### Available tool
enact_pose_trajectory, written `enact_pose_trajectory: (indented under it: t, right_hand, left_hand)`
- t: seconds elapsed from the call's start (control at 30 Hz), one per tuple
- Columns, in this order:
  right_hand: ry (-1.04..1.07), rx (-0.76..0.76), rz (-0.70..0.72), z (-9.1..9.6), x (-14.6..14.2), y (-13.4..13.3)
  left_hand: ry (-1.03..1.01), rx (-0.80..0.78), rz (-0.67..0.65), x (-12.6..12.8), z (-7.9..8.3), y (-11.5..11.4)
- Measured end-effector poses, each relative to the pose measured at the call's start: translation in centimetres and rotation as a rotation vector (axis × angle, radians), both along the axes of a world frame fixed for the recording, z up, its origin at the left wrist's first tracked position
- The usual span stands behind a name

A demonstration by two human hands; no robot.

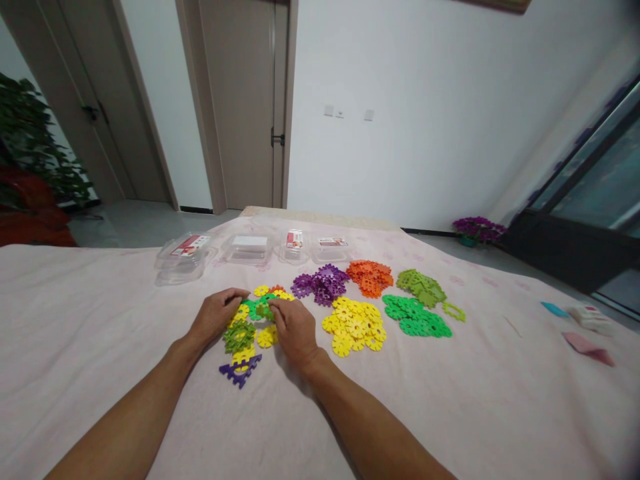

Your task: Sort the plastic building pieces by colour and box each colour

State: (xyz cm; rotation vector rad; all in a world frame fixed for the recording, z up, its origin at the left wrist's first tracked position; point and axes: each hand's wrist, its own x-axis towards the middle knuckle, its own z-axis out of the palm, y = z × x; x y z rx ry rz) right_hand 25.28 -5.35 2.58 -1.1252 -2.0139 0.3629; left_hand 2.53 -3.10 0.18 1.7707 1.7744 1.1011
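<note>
Line up edges before pressing with right grip (296, 328), apparently pinched on a green slotted disc (264, 311); steady yellow discs (243, 312) with left grip (216, 316), cannot tell whether closed.

Pair of hands and forearms, bare, the hands set near each other with a gap between.
Item: Left forearm (139, 402), entering at the lower left and slanting up and inward; Left wrist (184, 347) nearly in line with it.
Item: Left hand (216, 316), back uppermost, fingers bent and directed inward; exact finger closure unclear.
Item: Right forearm (367, 421), entering at the lower right, slanting up and inward, crossing the view at a diagonal.
Item: Right hand (299, 329), back uppermost, thumb and forefinger drawn together at the tips, remaining fingers largely hidden
</note>
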Motion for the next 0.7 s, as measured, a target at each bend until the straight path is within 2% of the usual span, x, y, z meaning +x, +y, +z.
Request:
enact_pose_trajectory:
  t: [0.1, 0.2, 0.4, 0.57, 0.7]
  right_hand:
    - [0.149, -0.013, -0.051, 1.1, 1.3, 1.3]
    - [0.341, -0.089, -0.097, 2.2, 3.7, 3.6]
    - [0.586, -0.329, -0.244, 2.5, 11.8, 8.7]
    - [0.702, -0.315, -0.584, 2.9, 20.0, 11.0]
    - [0.708, -0.205, -0.778, 4.4, 25.7, 10.9]
  left_hand:
    - [0.0, -0.017, 0.004, -0.1, 0.1, -0.1]
    - [0.015, -0.043, 0.01, -0.2, 0.2, -0.2]
    - [0.117, -0.082, 0.033, -1.2, -0.3, 0.4]
    - [0.148, -0.121, 0.04, -1.7, -1.0, 0.8]
    - [0.152, -0.138, 0.035, -1.6, -0.9, 0.8]
